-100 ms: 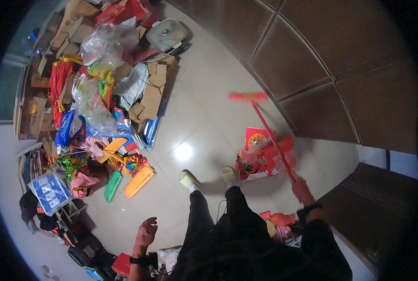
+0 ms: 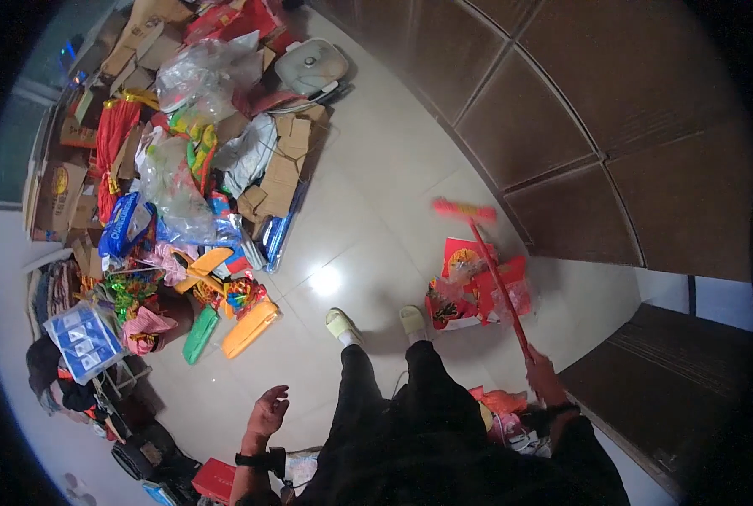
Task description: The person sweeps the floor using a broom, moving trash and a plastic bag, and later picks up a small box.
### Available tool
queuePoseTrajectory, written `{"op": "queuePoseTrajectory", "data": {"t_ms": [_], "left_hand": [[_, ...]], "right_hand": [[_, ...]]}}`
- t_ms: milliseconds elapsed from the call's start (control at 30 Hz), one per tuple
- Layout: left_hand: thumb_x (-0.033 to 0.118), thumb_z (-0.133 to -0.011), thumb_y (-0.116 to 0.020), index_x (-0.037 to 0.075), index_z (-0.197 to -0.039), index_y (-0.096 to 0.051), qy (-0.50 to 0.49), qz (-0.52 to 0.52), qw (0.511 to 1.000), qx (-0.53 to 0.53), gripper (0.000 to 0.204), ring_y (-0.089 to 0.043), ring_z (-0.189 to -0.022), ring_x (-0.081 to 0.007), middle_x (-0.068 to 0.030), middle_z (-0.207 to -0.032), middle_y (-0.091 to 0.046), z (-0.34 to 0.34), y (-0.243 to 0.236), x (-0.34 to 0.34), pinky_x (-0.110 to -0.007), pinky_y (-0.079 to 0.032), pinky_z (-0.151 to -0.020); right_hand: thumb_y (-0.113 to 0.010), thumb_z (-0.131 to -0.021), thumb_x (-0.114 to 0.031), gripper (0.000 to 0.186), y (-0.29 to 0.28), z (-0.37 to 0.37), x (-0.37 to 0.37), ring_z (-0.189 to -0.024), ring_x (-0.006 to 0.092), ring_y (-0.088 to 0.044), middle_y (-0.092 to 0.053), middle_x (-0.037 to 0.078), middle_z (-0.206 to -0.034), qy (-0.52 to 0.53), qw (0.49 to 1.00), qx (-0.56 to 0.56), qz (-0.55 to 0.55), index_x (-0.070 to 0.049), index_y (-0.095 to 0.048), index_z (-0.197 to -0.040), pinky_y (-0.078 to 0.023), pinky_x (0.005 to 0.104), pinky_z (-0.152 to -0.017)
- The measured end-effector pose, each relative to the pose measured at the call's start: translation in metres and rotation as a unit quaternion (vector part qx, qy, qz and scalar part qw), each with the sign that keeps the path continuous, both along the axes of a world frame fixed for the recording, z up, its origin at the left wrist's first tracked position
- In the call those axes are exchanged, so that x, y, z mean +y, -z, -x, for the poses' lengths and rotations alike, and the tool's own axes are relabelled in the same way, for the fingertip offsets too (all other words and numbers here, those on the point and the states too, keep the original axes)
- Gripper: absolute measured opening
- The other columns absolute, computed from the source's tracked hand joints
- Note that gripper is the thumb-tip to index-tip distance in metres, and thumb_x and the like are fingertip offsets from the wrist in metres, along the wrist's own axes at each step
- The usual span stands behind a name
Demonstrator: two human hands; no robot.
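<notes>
Red broom gripped by right hand; left hand seemingly empty.

A heap of boxes and bags covers the floor's left side; a packet pile lies right, near the wall panels.

one red broom, two pale slippers

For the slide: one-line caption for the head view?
Right hand grips a red broom beside red packaging; left hand open.
</notes>
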State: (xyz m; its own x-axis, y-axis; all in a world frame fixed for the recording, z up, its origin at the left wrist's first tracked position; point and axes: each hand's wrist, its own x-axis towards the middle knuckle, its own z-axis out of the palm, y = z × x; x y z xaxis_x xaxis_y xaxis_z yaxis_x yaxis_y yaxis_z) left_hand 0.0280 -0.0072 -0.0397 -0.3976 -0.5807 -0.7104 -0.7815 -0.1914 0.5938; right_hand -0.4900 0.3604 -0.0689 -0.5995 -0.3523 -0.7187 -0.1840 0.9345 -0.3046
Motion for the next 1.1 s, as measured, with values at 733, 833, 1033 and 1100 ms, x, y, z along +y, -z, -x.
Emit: {"op": "queuePoseTrajectory", "data": {"t_ms": [733, 833, 1033, 1100], "left_hand": [[0.004, -0.081, -0.054, 0.002, -0.111, -0.056, 0.196, 0.102, 0.974, 0.054, 0.030, -0.056, -0.074, -0.0119, -0.0071, -0.088, -0.062, -0.073, 0.002, -0.128, -0.024, -0.046, -0.063], [0.002, -0.081, -0.055, 0.001, -0.110, -0.056, 0.180, 0.057, 0.981, 0.053, 0.030, -0.057, -0.076, -0.0144, -0.0072, -0.089, -0.062, -0.054, 0.004, -0.103, -0.024, -0.047, -0.067], [0.004, -0.082, -0.055, 0.001, -0.112, -0.055, 0.090, 0.005, 0.995, 0.034, 0.030, -0.058, -0.080, -0.0149, -0.0081, -0.093, -0.061, -0.119, 0.029, -0.088, -0.027, -0.049, -0.071], [0.008, -0.083, -0.056, 0.000, -0.115, -0.053, 0.271, 0.106, 0.957, -0.005, 0.033, -0.058, -0.097, -0.0265, -0.0167, -0.106, -0.060, -0.038, -0.002, -0.068, -0.034, -0.048, -0.083]], "right_hand": [[-0.050, -0.085, -0.010, 0.043, 0.001, -0.160, 0.002, -0.074, 0.0417, -0.057, -0.060, 0.023, -0.079, -0.107, 0.990, 0.089, 0.007, -0.012, -0.043, -0.128, -0.046, 0.0497, -0.064], [-0.049, -0.086, -0.012, 0.042, -0.003, -0.156, 0.065, -0.074, 0.0414, -0.057, -0.061, 0.022, -0.080, -0.118, 0.973, 0.169, 0.102, -0.009, -0.043, -0.127, -0.045, 0.0498, -0.063], [-0.046, -0.089, -0.016, 0.036, 0.028, -0.124, 0.010, -0.069, 0.0365, -0.058, -0.060, 0.019, -0.076, -0.140, 0.936, 0.271, 0.175, -0.011, -0.049, -0.124, -0.046, 0.0475, -0.061], [-0.040, -0.090, -0.013, 0.036, 0.043, -0.093, 0.021, -0.057, 0.0240, -0.053, -0.049, 0.009, -0.061, -0.043, 0.976, 0.166, 0.133, -0.014, -0.052, -0.124, -0.045, 0.0392, -0.053]]}}
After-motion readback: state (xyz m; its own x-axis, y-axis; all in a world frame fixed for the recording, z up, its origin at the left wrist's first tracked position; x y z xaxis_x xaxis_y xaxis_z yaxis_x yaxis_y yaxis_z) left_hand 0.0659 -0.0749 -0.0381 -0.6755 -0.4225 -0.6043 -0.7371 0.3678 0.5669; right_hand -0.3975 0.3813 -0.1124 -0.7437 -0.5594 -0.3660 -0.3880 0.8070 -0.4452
